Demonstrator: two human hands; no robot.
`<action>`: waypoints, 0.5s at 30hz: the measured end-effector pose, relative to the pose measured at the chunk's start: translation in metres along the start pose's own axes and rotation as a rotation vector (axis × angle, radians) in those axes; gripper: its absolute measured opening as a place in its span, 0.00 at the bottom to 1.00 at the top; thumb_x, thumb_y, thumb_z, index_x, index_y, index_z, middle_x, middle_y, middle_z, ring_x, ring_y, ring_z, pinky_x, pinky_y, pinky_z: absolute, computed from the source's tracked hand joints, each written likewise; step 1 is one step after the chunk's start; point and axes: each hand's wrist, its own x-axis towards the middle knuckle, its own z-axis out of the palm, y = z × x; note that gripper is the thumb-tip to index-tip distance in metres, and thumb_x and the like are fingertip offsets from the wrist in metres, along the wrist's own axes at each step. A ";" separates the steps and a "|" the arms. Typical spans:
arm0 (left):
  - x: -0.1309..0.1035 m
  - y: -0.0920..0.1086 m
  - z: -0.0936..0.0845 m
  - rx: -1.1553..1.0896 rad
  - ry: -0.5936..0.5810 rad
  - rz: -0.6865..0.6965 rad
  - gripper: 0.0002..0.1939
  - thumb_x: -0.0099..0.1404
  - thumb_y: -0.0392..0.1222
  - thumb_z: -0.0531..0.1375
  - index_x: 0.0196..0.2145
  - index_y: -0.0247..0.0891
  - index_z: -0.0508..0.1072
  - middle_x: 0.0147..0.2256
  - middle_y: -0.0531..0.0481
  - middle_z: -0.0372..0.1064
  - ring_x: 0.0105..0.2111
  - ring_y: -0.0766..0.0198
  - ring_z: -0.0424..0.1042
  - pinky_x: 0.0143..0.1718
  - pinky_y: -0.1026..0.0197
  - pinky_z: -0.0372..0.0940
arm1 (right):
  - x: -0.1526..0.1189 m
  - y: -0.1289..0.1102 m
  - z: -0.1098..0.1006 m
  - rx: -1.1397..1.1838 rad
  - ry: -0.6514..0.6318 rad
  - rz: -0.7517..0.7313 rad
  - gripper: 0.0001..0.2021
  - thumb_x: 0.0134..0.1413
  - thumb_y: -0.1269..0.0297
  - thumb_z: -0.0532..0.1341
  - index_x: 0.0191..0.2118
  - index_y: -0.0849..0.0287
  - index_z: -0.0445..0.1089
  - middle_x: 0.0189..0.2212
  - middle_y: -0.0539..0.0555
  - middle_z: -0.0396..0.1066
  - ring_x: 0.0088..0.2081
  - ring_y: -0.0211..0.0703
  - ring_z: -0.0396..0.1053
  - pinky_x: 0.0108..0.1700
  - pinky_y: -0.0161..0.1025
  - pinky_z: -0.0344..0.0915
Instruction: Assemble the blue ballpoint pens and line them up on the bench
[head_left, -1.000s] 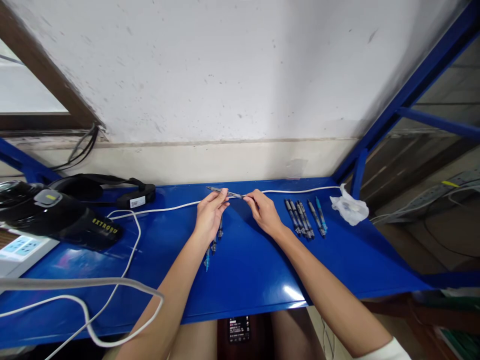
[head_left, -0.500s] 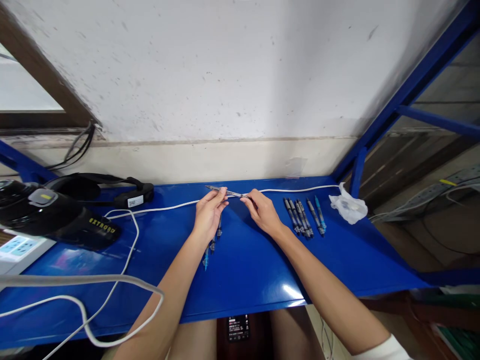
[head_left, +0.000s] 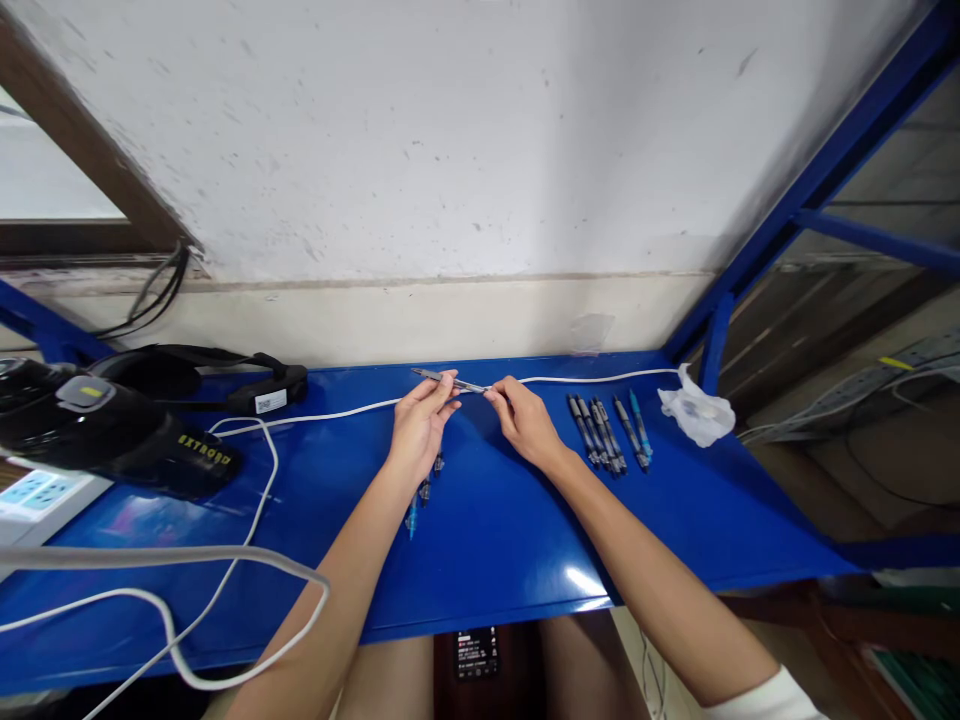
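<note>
Both my hands hold one slim grey pen (head_left: 450,381) level above the blue shelf (head_left: 495,530), near the back wall. My left hand (head_left: 417,432) pinches the pen's middle with thumb and fingers. My right hand (head_left: 525,422) grips the pen's right end with its fingertips. Under my left wrist lie two or three small pen parts (head_left: 424,488), partly hidden by the arm. A row of several dark and blue pens (head_left: 610,434) lies to the right of my right hand.
A white cable (head_left: 330,411) runs along the back of the shelf. A crumpled white bag (head_left: 697,414) sits at the far right. Black headgear (head_left: 112,430) and a white power strip (head_left: 30,505) are at the left. A phone (head_left: 475,654) rests on my lap below the shelf edge.
Hardly anything has moved. My hands stay on the pen at the same spot, with my right fingertips shifting slightly at its end.
</note>
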 end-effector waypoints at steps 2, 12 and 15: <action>0.000 0.000 0.000 -0.001 -0.004 0.000 0.18 0.57 0.45 0.78 0.43 0.35 0.86 0.43 0.45 0.78 0.42 0.63 0.74 0.44 0.61 0.68 | 0.000 -0.001 0.000 0.003 -0.019 0.010 0.12 0.78 0.54 0.55 0.47 0.56 0.69 0.36 0.52 0.72 0.34 0.42 0.68 0.38 0.38 0.60; 0.000 0.000 -0.001 0.020 -0.012 0.003 0.18 0.57 0.46 0.78 0.43 0.36 0.86 0.42 0.45 0.78 0.43 0.62 0.75 0.44 0.60 0.67 | 0.001 -0.001 -0.002 0.005 -0.029 -0.056 0.15 0.80 0.55 0.52 0.45 0.56 0.72 0.36 0.54 0.71 0.36 0.43 0.68 0.41 0.39 0.61; -0.001 -0.001 0.001 0.030 -0.018 -0.003 0.17 0.57 0.46 0.78 0.43 0.36 0.86 0.44 0.44 0.79 0.43 0.62 0.75 0.44 0.60 0.67 | 0.000 0.000 -0.002 0.007 -0.039 -0.012 0.17 0.80 0.56 0.50 0.43 0.56 0.71 0.34 0.53 0.71 0.34 0.42 0.68 0.40 0.39 0.60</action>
